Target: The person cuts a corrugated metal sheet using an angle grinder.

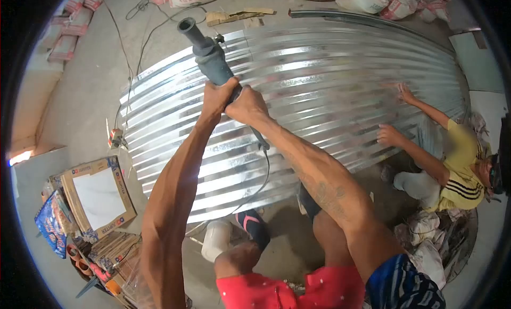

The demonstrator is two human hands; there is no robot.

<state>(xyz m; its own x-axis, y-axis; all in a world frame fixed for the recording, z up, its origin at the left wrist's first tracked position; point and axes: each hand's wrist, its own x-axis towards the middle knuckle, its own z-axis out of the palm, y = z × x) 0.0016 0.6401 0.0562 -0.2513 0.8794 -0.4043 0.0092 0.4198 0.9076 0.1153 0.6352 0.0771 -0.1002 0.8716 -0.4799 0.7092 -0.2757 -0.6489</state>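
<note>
A dark corded power tool [215, 64] with a round, hollow, tube-like end rises over the metal sheet, tilted up and to the left. My left hand [217, 99] wraps round its grip, thumb along the top. Close beside it, my right hand [247, 105] is closed round the same grip from the right. From the grip's lower end a cord [265, 170] hangs down across the sheet. Beneath both hands lies the shiny corrugated metal sheet [314, 85], spread widely over the floor.
At the right, a person in a yellow shirt [462, 189] crouches with both hands over the sheet. A white bucket [215, 242] stands near my legs. Flattened cardboard [125, 194] leans at the left. Filled sacks [359, 1] line the back. Another cable [139, 58] crosses the floor.
</note>
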